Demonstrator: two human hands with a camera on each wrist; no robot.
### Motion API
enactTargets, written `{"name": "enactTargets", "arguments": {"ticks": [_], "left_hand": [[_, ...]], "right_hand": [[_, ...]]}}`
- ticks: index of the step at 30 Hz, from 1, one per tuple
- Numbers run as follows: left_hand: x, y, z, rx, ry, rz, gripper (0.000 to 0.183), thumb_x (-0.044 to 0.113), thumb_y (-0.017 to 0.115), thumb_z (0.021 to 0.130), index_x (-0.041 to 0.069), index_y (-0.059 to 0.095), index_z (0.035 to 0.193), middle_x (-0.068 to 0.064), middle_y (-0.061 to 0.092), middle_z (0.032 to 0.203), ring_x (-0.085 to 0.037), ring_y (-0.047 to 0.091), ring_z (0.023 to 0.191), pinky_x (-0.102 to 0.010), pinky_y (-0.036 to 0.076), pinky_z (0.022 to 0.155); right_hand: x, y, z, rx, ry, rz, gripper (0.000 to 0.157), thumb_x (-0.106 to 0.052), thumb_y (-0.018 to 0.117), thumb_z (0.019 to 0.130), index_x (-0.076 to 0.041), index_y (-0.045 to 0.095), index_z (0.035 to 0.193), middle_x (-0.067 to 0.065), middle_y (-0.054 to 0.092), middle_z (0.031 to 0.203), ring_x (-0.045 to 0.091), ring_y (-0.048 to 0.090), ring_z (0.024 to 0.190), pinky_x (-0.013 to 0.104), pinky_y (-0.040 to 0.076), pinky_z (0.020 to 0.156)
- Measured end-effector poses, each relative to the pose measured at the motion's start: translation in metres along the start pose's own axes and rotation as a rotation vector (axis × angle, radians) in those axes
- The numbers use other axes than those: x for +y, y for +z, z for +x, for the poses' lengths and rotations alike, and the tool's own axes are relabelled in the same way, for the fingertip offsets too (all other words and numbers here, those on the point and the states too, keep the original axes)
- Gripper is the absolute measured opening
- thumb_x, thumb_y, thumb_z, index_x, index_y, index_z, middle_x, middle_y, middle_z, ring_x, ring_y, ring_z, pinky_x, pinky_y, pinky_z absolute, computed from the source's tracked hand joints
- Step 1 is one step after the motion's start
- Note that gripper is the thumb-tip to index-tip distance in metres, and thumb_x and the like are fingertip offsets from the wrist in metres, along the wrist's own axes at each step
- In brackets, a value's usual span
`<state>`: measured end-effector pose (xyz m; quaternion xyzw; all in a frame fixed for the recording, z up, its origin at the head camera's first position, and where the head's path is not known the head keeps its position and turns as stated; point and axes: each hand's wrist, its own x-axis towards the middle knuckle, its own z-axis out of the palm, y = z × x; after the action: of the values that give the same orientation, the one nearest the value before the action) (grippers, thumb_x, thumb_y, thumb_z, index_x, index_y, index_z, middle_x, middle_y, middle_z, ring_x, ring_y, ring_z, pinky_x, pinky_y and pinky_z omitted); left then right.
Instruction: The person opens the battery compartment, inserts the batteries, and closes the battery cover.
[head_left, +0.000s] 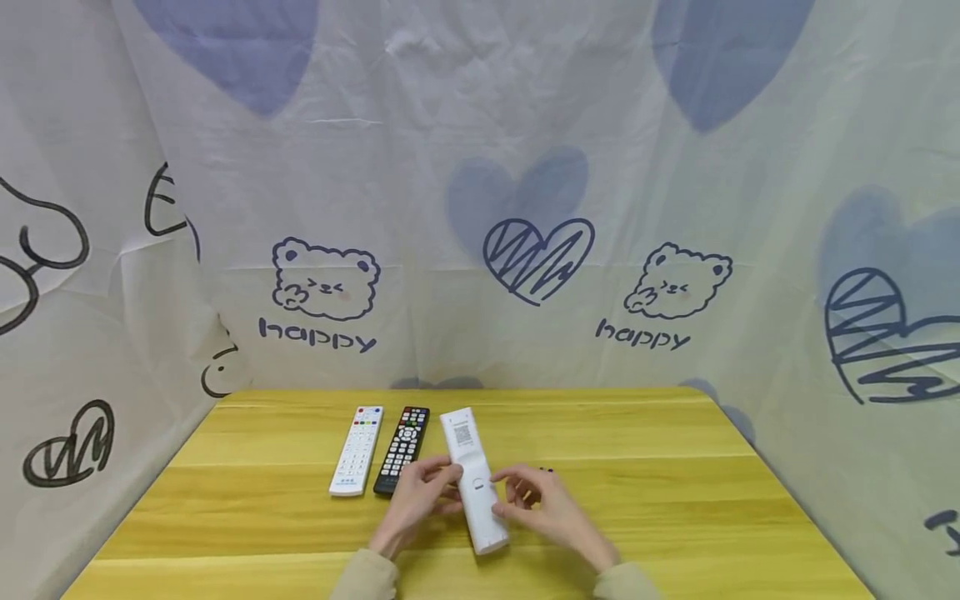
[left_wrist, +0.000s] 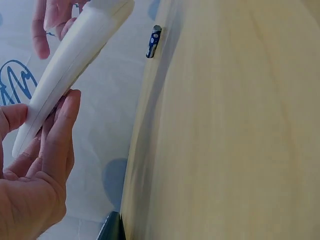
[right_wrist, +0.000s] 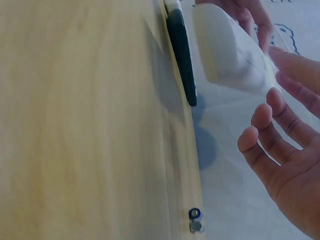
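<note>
This looks like a small cloth-screened booth, though whether it is set up in a home or a studio cannot be told: pale, creased fabric sheeting (head_left: pixel 420 92) printed with blue hearts, line-drawn bears and the word "happy" covers the far, left and right sides. A yellow wood-grained table (head_left: pixel 675 483) reaches to the far sheet, and a white button-covered remote control (head_left: pixel 356 454), a black remote control (head_left: pixel 402 446) and a white remote control seen from its back (head_left: pixel 474 467) lend a household note.
</note>
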<state>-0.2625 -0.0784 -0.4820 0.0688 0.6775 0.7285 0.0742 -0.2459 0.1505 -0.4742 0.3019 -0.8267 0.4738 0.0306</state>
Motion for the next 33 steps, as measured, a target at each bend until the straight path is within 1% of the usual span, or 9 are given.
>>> {"name": "enactTargets", "arguments": {"ticks": [3,6,13,17,24,26,30,32,33], "left_hand": [[0.0,0.001,0.001,-0.005,0.003,0.01,0.043,0.012,0.061,0.098,-0.014,0.055,0.132,-0.019,0.075,0.102,-0.014,0.071,0.078,-0.033,0.066,0.074],[0.0,0.001,0.0,-0.01,0.006,0.012,0.042,0.013,0.062,0.098,-0.013,0.056,0.13,-0.017,0.075,0.101,-0.015,0.071,0.079,-0.034,0.066,0.075],[0.0,0.001,0.0,-0.017,0.015,-0.004,0.04,0.013,0.061,0.098,-0.014,0.057,0.128,-0.012,0.076,0.097,-0.015,0.07,0.077,-0.034,0.066,0.074],[0.001,0.001,0.001,-0.016,0.017,-0.01,0.041,0.013,0.061,0.099,-0.015,0.055,0.129,-0.013,0.076,0.098,-0.014,0.069,0.077,-0.033,0.066,0.073],[0.0,0.001,0.002,-0.026,0.005,-0.016,0.041,0.013,0.061,0.099,-0.015,0.055,0.128,-0.012,0.075,0.099,-0.013,0.068,0.078,-0.033,0.066,0.073],[-0.001,0.001,0.002,-0.026,0.002,-0.016,0.041,0.013,0.061,0.099,-0.015,0.055,0.128,-0.011,0.075,0.099,-0.013,0.068,0.078,-0.033,0.066,0.073],[-0.002,0.001,0.002,-0.025,0.0,-0.014,0.042,0.013,0.061,0.099,-0.015,0.055,0.129,-0.012,0.075,0.099,-0.013,0.068,0.077,-0.033,0.066,0.073],[-0.002,0.001,0.002,-0.024,0.001,-0.011,0.042,0.014,0.061,0.099,-0.015,0.054,0.13,-0.012,0.075,0.099,-0.013,0.068,0.077,-0.033,0.066,0.073],[-0.001,0.001,0.002,-0.024,0.001,-0.012,0.042,0.014,0.061,0.099,-0.015,0.054,0.13,-0.012,0.075,0.099,-0.013,0.068,0.078,-0.033,0.066,0.073]], "right_hand": [[-0.001,0.004,0.0,-0.006,-0.019,-0.003,0.036,-0.017,0.077,0.088,-0.002,0.066,0.118,0.012,0.061,0.082,-0.003,0.05,0.067,0.016,0.051,0.059],[-0.002,0.009,0.0,0.001,-0.032,-0.014,0.038,-0.018,0.078,0.087,-0.002,0.065,0.118,0.013,0.061,0.083,-0.004,0.049,0.068,0.016,0.051,0.06],[-0.002,0.017,0.003,0.035,-0.071,-0.004,0.037,-0.014,0.08,0.083,-0.002,0.064,0.115,0.014,0.059,0.08,-0.006,0.048,0.066,0.016,0.051,0.057],[-0.004,0.018,0.003,0.045,-0.045,-0.004,0.039,-0.013,0.081,0.082,-0.002,0.064,0.114,0.012,0.059,0.079,-0.006,0.048,0.065,0.015,0.051,0.057],[-0.011,0.019,0.002,0.036,0.016,-0.017,0.04,-0.014,0.082,0.081,-0.003,0.063,0.114,0.007,0.059,0.08,-0.004,0.049,0.067,0.016,0.051,0.058],[-0.012,0.019,0.002,0.043,-0.006,-0.037,0.039,-0.014,0.082,0.081,-0.003,0.062,0.113,0.005,0.058,0.08,-0.005,0.049,0.067,0.016,0.051,0.057],[-0.012,0.02,0.002,0.054,-0.005,-0.05,0.039,-0.014,0.081,0.081,-0.004,0.061,0.113,0.002,0.055,0.08,-0.005,0.048,0.067,0.016,0.051,0.057],[-0.013,0.02,0.003,0.049,0.02,-0.05,0.039,-0.014,0.082,0.081,-0.005,0.061,0.113,0.003,0.054,0.08,-0.004,0.048,0.068,0.015,0.05,0.058],[-0.014,0.02,0.003,0.046,0.053,-0.042,0.039,-0.013,0.082,0.08,-0.006,0.062,0.113,0.002,0.054,0.081,-0.003,0.048,0.068,0.015,0.049,0.059]]}}
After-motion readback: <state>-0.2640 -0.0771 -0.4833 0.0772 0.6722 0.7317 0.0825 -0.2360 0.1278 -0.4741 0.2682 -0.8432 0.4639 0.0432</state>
